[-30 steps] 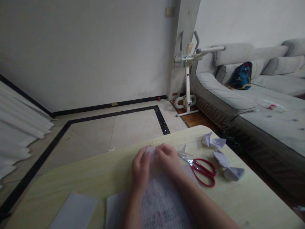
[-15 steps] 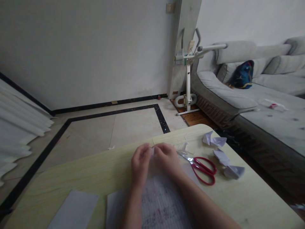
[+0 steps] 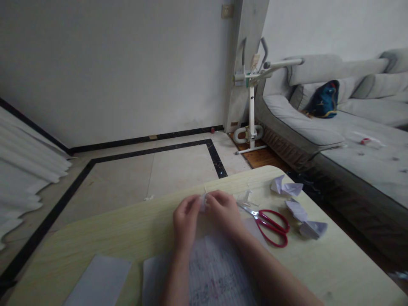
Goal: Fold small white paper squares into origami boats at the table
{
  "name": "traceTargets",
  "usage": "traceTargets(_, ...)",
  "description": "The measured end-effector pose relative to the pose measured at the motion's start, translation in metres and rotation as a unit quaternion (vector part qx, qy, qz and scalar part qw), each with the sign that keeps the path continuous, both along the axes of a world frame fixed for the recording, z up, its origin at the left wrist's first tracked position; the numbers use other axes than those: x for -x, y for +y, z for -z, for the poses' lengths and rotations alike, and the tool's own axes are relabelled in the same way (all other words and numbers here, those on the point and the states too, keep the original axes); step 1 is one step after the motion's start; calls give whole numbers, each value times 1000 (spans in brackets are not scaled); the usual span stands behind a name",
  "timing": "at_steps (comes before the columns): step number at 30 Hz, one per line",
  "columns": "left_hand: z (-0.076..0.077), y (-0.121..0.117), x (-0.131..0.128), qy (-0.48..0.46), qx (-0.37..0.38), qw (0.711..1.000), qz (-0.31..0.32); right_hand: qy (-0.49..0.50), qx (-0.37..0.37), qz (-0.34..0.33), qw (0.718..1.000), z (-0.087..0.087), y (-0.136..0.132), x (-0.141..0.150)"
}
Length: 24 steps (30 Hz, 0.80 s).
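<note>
A small piece of white paper is pinched between my two hands above the table's far side. My left hand grips it from the left, fingers closed. From the other side, my right hand holds its edge between thumb and fingers. Most of the paper is hidden by the fingers. Under my forearms lies a lined, written-on sheet. Red-handled scissors rest just right of my right hand, with white paper scraps by their blades.
Folded paper pieces lie along the right side of the wooden table. A blank paper is at the lower left. Beyond stand an exercise machine and a grey sofa with a blue bag.
My left hand has shifted slightly left and down, and more of the small paper shows between my fingers. The scissors and other papers have stayed put.
</note>
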<state>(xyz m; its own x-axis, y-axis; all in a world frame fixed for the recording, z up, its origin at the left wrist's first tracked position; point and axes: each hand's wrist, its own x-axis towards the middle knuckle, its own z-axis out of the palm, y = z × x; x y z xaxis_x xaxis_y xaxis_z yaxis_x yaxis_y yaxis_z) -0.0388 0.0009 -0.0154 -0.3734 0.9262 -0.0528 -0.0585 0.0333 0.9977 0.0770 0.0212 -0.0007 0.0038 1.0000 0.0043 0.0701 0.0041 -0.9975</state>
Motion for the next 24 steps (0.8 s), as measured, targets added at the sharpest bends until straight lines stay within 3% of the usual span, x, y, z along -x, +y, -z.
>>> traceTargets(16,-11,-3,-3,30,1,999,36,12,4,9,1000,-2,1,-2)
traceTargets(24,-12,-3,-2,42,5,999,29,26,-13,16,999,5,3,-1)
